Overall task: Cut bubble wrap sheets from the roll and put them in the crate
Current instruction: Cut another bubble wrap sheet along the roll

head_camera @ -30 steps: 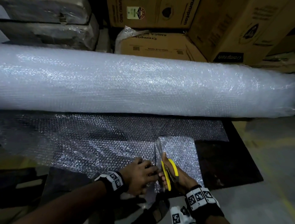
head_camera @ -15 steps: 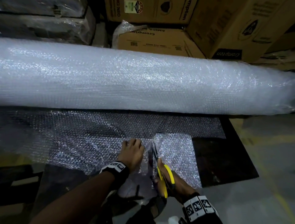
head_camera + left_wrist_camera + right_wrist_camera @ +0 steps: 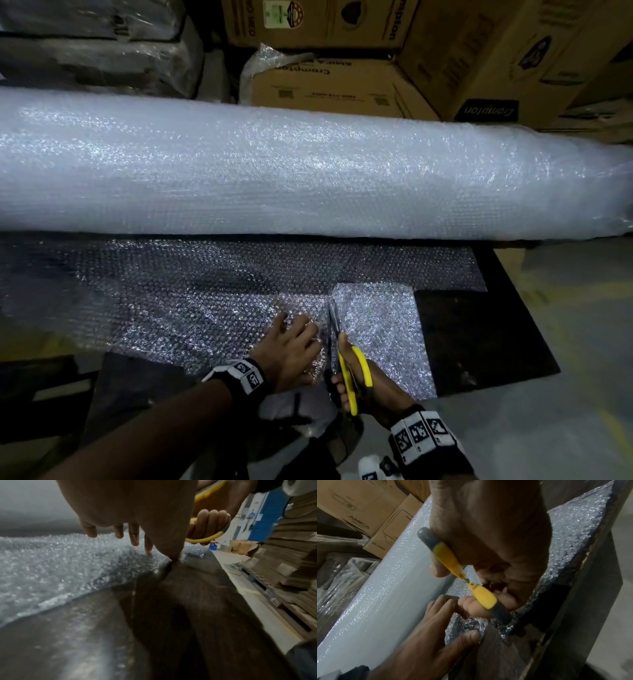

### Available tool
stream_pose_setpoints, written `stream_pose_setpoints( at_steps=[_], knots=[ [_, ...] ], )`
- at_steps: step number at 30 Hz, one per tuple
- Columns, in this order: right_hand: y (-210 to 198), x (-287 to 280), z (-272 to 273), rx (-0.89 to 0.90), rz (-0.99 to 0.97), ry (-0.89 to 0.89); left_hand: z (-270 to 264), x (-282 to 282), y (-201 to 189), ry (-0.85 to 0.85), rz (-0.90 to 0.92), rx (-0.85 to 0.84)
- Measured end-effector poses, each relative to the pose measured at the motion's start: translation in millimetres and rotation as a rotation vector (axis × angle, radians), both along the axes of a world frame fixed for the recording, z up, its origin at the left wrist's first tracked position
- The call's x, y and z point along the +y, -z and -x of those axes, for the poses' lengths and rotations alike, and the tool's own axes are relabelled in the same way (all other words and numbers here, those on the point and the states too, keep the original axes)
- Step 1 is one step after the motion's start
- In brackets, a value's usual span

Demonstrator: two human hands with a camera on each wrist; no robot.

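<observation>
A big bubble wrap roll (image 3: 308, 171) lies across the far side of the scene, running left to right, with cardboard boxes (image 3: 329, 85) stacked behind it. From under the roll an unrolled sheet (image 3: 171, 301) spreads toward the near side over a dark mat (image 3: 479, 335) on the floor.

The left hand (image 3: 291, 353) lies flat on the sheet, fingers straight and slightly spread, pressing it down just left of the cut line; its grip is wide and holds nothing. In the left wrist view its fingertips (image 3: 134, 539) reach down to the bubble surface.

The right hand (image 3: 366, 383) has its grip closed round the yellow handles of the scissors (image 3: 346, 363), thumb through one loop and fingers through the other. The blades point away from the person, toward the roll, and sit in the slit in the sheet, just right of the left hand. In the right wrist view the two handle loops (image 3: 452, 563) stand a little apart, so the blades look partly parted.

Right of the blades lies a brighter strip of bubble wrap (image 3: 380, 335), still joined to the sheet at its far end, its near edge reaching the edge of the mat. The grey concrete floor (image 3: 548, 428) shows at the right. The crate cannot be seen in any view
</observation>
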State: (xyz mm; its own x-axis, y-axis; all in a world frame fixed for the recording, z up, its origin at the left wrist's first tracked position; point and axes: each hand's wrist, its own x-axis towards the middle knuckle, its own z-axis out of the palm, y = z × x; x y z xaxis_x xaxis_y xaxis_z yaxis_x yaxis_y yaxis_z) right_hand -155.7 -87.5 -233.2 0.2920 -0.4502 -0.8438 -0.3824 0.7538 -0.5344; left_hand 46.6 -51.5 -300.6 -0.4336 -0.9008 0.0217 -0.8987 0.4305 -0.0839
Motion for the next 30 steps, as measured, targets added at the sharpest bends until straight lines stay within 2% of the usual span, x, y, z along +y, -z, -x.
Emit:
stream_pose_setpoints(
  at_steps=[10,20,30],
  knots=[
    [2.3,-2.7,-8.6,0.049,0.008,-0.016,5.4,-2.8,-12.7,-0.086,0.149,0.105],
    [10.1,5.5,-12.7,0.081,-0.027,0.016,1.2,-5.8,-22.2,-0.083,0.276,0.256],
    [9.4,10.0,-15.4,0.029,-0.006,0.059,-2.3,0.9,-23.7,-0.071,0.296,0.264]
  ],
)
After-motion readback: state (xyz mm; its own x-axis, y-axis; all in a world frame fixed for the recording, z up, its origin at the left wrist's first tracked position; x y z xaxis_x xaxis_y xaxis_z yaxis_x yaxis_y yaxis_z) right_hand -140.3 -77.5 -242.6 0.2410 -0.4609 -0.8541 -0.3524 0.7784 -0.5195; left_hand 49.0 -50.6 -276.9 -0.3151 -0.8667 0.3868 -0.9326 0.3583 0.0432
